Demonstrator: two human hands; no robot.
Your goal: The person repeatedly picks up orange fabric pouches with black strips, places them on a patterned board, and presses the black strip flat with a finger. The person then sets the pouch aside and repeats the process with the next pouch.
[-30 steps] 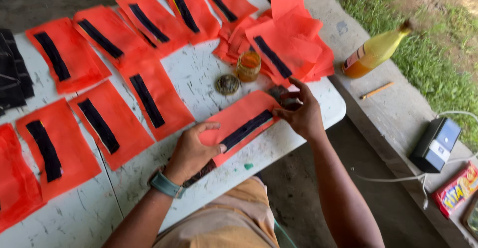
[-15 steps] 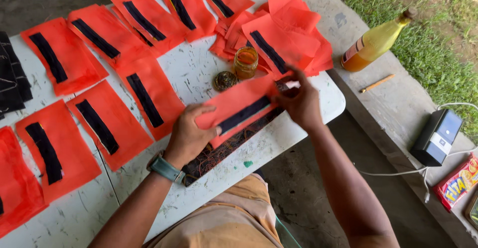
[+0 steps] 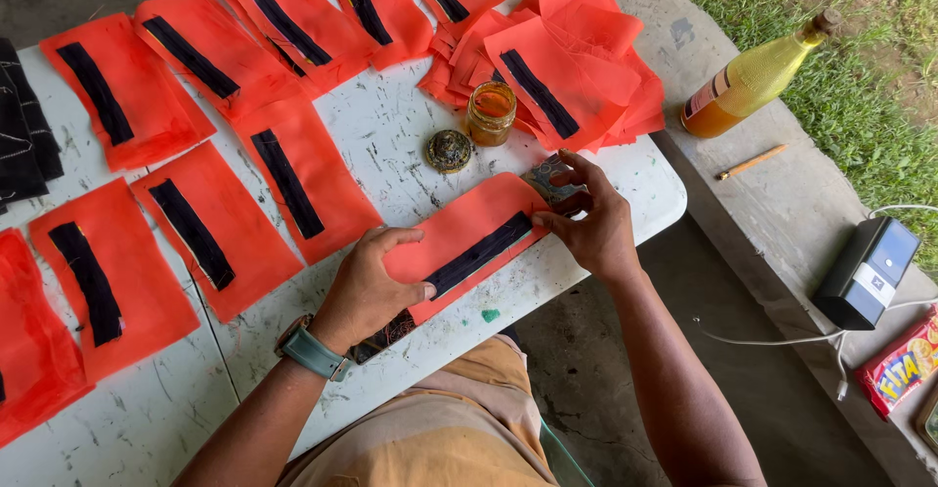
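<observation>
An outdoor craft spot: a scratched white tabletop (image 3: 391, 135) stands on a bare concrete floor (image 3: 782, 194) edged by grass (image 3: 879, 106). Orange cloth pieces (image 3: 215, 228) with black strips cover the tabletop, and a small jar (image 3: 490, 113) stands among them beside its loose lid (image 3: 447, 150).
</observation>
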